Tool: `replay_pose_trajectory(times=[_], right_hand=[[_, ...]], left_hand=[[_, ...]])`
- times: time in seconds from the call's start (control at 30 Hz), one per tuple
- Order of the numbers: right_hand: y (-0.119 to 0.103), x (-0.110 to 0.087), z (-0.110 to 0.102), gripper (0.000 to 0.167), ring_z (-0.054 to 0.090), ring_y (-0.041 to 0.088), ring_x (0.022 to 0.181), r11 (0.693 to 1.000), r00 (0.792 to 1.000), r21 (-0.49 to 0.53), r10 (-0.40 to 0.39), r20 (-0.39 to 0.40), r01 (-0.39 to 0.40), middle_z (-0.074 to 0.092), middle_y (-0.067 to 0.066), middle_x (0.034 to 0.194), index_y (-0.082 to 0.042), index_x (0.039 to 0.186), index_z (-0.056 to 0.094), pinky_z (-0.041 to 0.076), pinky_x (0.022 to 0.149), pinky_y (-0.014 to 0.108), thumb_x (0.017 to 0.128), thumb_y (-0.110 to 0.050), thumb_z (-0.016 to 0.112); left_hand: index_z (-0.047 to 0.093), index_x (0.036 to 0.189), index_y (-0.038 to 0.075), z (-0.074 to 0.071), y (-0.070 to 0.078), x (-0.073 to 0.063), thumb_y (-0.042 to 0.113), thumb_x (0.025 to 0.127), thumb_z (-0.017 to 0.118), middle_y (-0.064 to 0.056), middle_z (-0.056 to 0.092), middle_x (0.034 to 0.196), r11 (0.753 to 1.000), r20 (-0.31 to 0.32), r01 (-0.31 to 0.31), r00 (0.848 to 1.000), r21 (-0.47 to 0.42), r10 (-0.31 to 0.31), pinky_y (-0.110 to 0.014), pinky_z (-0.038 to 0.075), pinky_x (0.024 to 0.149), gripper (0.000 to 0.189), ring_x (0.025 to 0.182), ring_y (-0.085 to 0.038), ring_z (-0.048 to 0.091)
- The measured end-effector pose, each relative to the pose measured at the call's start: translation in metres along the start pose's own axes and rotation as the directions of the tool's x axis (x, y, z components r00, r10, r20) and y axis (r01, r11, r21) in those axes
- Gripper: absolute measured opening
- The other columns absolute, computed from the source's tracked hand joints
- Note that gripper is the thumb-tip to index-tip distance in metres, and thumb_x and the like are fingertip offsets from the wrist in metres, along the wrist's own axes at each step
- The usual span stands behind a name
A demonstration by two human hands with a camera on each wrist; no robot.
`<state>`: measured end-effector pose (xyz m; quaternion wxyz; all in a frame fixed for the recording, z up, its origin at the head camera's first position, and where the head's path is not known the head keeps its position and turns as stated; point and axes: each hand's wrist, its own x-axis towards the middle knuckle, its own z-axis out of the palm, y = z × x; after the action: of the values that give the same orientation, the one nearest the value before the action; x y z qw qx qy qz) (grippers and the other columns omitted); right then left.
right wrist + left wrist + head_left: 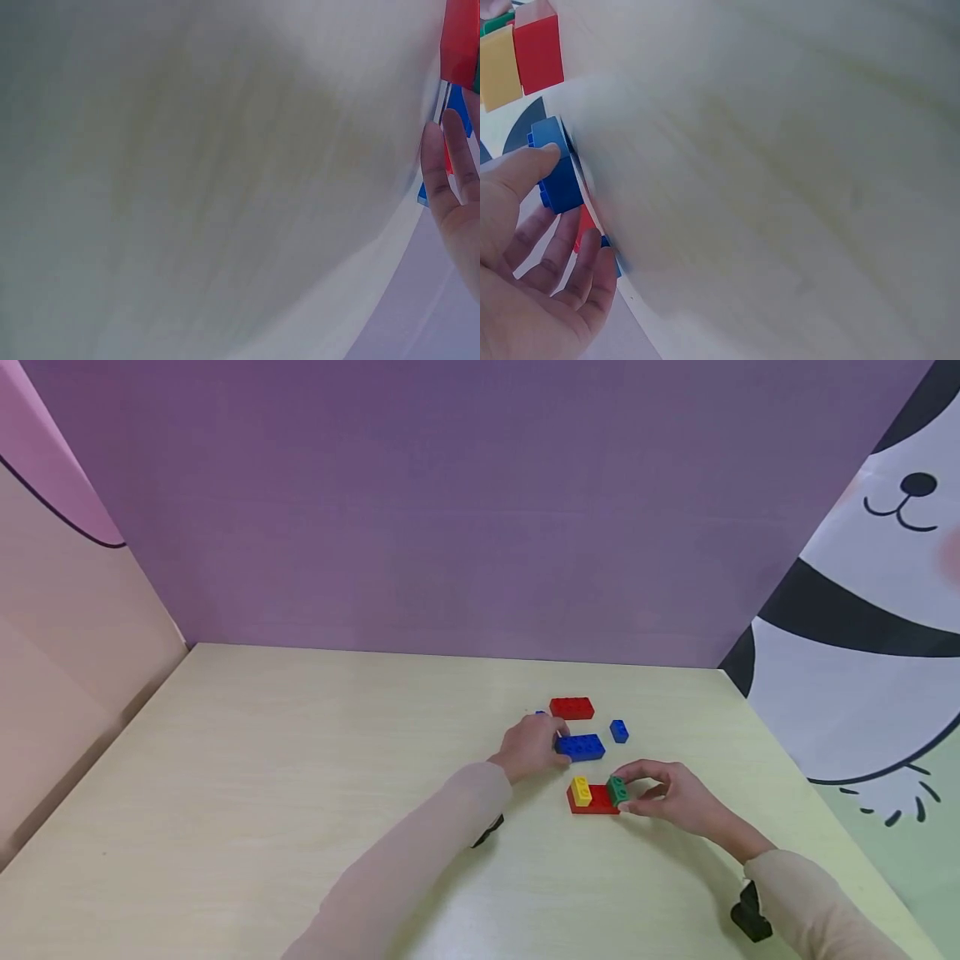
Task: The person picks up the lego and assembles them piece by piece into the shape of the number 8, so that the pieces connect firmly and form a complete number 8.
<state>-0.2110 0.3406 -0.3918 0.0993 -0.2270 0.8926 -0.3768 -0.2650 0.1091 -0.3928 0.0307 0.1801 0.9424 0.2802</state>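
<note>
My left hand (531, 747) pinches a long blue brick (581, 747) at its left end. In the left wrist view, the thumb lies on one side of this blue brick (564, 186) and the fingers are behind it. Nearer to me is a red brick (598, 807), with a small yellow brick (581, 792) standing on its left end and a small green brick (617, 791) at its right end. The thumb and forefinger of my right hand (671, 796) hold the green brick. The right wrist view shows the right hand (459, 191) only partly, at the frame's edge.
Behind the left hand lies another red brick (572, 709). A small blue brick (618, 732) sits to its right, and a bit of blue shows past the left hand's knuckles. The pale table (337, 760) meets a purple wall (450, 527) at the back.
</note>
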Motion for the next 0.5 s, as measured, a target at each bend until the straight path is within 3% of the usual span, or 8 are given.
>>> replay_pose_trajectory(times=[0.5], right_hand=[[-0.0028,-0.0004,0.0007,0.044,0.055,0.034,0.103,0.999,0.999,0.018,0.033,0.005,-0.033,0.060,0.017,0.112,-0.004,0.116,0.057,0.051,0.074,0.021,0.077,-0.020,0.072]], left_hand=[[0.062,0.109,0.022,-0.0076,-0.0034,-0.0050,0.032,0.075,0.074,0.004,0.062,0.100,0.998,-0.013,-0.063,0.998,-0.028,0.063,-0.020,0.047,0.074,0.038,0.091,-0.008,0.052]])
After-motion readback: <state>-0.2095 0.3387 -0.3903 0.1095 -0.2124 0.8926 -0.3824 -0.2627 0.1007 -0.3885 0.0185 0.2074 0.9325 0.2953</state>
